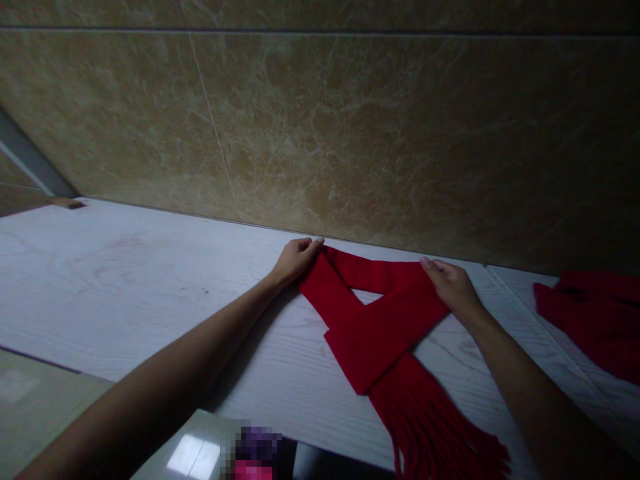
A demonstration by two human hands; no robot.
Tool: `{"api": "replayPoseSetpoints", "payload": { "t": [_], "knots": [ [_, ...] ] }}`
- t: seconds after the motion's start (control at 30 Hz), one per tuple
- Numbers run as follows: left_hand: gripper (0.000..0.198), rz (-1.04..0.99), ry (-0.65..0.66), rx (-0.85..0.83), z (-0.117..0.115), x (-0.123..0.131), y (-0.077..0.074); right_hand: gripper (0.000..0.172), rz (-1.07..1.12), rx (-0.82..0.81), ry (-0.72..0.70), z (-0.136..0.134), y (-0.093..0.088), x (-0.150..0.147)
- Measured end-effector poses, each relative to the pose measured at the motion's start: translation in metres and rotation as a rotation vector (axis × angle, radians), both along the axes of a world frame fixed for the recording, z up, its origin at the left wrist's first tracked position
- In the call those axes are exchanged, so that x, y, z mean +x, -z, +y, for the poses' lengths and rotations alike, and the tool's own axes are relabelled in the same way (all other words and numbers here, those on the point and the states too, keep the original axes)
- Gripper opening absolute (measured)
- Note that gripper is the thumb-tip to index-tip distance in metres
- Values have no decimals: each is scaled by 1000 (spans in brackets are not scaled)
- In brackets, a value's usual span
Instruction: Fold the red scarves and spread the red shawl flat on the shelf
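Note:
A red scarf (389,327) with a fringed end lies looped on the white wood-grain table (150,287). Its two lengths cross in front, and the fringe spreads toward the near edge. At the loop's upper left corner, my left hand (299,259) pinches the cloth between thumb and fingers. My right hand (453,283) grips the upper right corner, thumb on top. Between the hands, the back strip of the loop runs close to the wall.
More red cloth (595,323) lies at the table's right end. A brown marbled tile wall (320,133) rises behind the table. A small wooden block (69,203) sits at the far left corner. Pale floor tiles (45,400) show at lower left.

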State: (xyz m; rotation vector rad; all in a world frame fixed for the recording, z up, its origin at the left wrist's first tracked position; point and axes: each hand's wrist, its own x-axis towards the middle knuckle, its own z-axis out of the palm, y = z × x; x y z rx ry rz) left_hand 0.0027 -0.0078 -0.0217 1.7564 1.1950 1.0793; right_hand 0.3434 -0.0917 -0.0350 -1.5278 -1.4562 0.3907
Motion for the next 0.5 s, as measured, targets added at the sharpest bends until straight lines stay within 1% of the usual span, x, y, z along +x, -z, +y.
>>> {"api": "replayPoseSetpoints", "payload": {
  "t": [0.23, 0.5],
  "knots": [
    [53, -25, 16, 11, 2, -1, 2, 59, 5, 0, 9, 0, 0, 0],
    [52, -39, 20, 15, -3, 0, -3, 60, 25, -9, 12, -1, 0, -1]
  ]
}}
